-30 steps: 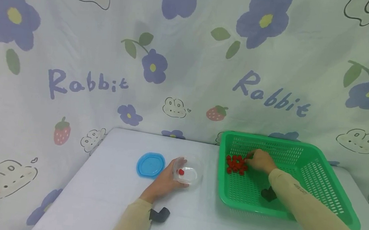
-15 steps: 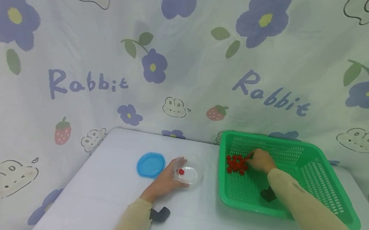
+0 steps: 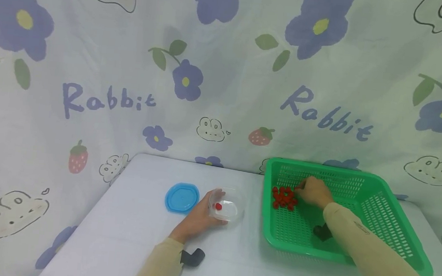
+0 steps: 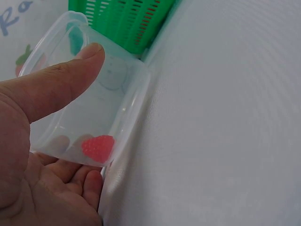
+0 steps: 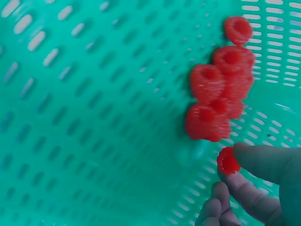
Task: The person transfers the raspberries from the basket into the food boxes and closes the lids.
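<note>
Left hand: curled round the tub on the bench
Right hand: pinching a berry inside the basket
Tub: a second berry within
Basket: berry cluster just beside the right hand
Lid: blue, just beside the left hand

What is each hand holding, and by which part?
The left hand grips the clear tub around its side; the right hand pinches one raspberry by its sides.

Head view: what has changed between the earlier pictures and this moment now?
Nothing was visibly moved, taken or let go; only the view shifted slightly. The left hand still holds the clear plastic tub; the right hand stays inside the green rectangular plastic basket, beside the red raspberries.
</note>
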Available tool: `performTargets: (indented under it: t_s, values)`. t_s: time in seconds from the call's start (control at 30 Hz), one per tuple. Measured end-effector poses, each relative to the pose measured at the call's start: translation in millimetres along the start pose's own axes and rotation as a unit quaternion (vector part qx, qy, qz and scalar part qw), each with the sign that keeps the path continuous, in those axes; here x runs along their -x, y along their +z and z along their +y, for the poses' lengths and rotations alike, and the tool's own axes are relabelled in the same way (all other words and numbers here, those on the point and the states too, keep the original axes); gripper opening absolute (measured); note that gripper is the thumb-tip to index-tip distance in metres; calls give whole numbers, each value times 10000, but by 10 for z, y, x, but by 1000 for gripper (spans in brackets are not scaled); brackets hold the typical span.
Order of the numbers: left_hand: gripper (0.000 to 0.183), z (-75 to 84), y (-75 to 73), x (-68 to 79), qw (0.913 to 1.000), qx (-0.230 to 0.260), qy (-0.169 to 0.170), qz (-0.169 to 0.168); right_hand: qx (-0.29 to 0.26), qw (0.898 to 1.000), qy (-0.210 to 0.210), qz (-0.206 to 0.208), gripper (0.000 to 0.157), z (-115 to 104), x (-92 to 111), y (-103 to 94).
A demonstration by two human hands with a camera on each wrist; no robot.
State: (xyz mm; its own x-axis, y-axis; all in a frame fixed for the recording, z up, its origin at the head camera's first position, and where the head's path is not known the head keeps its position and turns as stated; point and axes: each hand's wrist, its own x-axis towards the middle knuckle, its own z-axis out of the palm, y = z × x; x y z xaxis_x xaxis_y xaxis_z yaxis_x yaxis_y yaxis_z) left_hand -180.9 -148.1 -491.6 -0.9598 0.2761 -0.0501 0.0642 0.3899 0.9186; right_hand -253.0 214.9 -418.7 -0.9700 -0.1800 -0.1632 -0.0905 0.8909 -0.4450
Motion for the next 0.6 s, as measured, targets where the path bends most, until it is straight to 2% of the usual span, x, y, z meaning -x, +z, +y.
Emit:
performTargets:
  t_s: [0.27,0.6]
  values:
    - [90,-6,1,0,10000,-29,2,8,-220,9989,-349,231,38,-68,55,-75]
    - [90,-6,0,-5,10000,-49,13,-4,-558,9951,-681,450,34,-291,217,-172]
